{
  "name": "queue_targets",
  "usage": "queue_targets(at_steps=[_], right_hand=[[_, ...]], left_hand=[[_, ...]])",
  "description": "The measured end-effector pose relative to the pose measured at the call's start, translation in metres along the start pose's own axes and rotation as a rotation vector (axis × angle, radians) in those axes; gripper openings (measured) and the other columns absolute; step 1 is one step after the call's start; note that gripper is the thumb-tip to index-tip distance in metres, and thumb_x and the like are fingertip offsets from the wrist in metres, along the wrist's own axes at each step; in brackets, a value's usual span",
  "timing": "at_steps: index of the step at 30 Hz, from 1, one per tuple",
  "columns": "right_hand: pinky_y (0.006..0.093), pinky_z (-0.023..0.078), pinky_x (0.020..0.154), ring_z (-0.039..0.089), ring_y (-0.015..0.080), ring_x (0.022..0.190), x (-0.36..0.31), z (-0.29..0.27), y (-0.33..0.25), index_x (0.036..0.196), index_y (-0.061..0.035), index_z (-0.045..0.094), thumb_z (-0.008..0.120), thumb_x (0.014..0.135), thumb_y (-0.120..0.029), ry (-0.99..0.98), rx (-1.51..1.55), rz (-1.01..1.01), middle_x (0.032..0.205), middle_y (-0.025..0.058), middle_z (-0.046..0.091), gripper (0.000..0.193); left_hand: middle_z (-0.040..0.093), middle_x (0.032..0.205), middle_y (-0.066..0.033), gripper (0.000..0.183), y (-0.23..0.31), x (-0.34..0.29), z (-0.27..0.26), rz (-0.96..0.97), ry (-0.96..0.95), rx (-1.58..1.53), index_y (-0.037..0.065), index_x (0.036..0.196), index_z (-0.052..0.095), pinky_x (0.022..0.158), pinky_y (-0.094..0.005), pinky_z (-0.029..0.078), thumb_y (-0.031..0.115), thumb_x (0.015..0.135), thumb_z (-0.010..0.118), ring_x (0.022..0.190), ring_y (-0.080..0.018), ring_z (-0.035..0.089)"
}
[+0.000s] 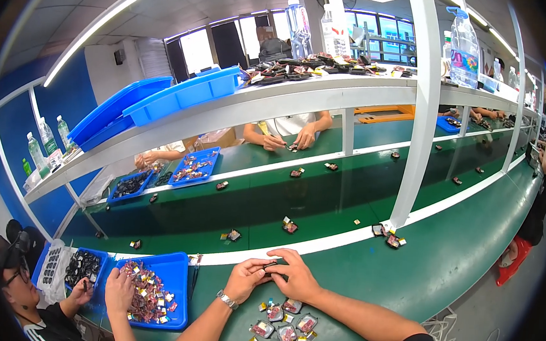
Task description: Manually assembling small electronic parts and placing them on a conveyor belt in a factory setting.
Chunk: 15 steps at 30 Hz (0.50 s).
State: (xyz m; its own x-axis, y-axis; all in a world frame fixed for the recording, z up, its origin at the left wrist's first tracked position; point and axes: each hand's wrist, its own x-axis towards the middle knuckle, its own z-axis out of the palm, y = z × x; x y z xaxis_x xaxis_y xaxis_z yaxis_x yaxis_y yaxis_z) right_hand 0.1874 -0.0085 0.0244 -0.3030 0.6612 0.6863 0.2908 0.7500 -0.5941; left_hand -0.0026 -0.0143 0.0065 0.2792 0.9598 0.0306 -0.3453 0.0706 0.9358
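Observation:
Over the green bench, my left hand, with a metal watch on its wrist, and my right hand meet, their fingers closed around a small black casing. My fingers cover most of it. Just below my hands lies a group of small black-rimmed electronic units with reddish insides and attached silver-and-yellow pieces. To the left of my left forearm stands a blue tray heaped with reddish wired parts. A co-worker's hand reaches over that tray.
At the left, a co-worker's other hand is near a blue tray of black casings. Beyond a white rail, units sit on a dark green strip. A white post rises ahead, supporting a shelf with bottles and trays.

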Motion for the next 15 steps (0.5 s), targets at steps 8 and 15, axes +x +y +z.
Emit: queue_targets(at_steps=[8, 15], right_hand=[[0.0381, 0.045, 0.096, 0.051, 0.0295, 0.114, 0.001, -0.004, -0.006, 0.092, -0.0053, 0.070, 0.068, 0.075, -0.005, -0.008, -0.074, -0.074, 0.118, 0.0101, 0.058, 0.017], [0.0370, 0.047, 0.093, 0.052, 0.0266, 0.113, -0.003, 0.003, 0.001, 0.092, -0.0100, 0.073, 0.070, 0.075, -0.006, -0.004, 0.017, 0.045, 0.116, 0.0065, 0.061, 0.018]], left_hand=[[0.062, 0.115, -0.0130, 0.024, -0.001, 0.001, -0.007, 0.006, -0.033, -0.117, 0.002, 0.114, 0.056, 0.093, -0.0405, 0.054, 0.000, 0.091, 0.059, 0.107, -0.0221, 0.062], [0.062, 0.116, -0.0129, 0.024, -0.001, 0.001, -0.005, -0.004, -0.025, -0.093, 0.001, 0.115, 0.055, 0.092, -0.0401, 0.054, 0.000, 0.091, 0.059, 0.108, -0.0224, 0.062]])
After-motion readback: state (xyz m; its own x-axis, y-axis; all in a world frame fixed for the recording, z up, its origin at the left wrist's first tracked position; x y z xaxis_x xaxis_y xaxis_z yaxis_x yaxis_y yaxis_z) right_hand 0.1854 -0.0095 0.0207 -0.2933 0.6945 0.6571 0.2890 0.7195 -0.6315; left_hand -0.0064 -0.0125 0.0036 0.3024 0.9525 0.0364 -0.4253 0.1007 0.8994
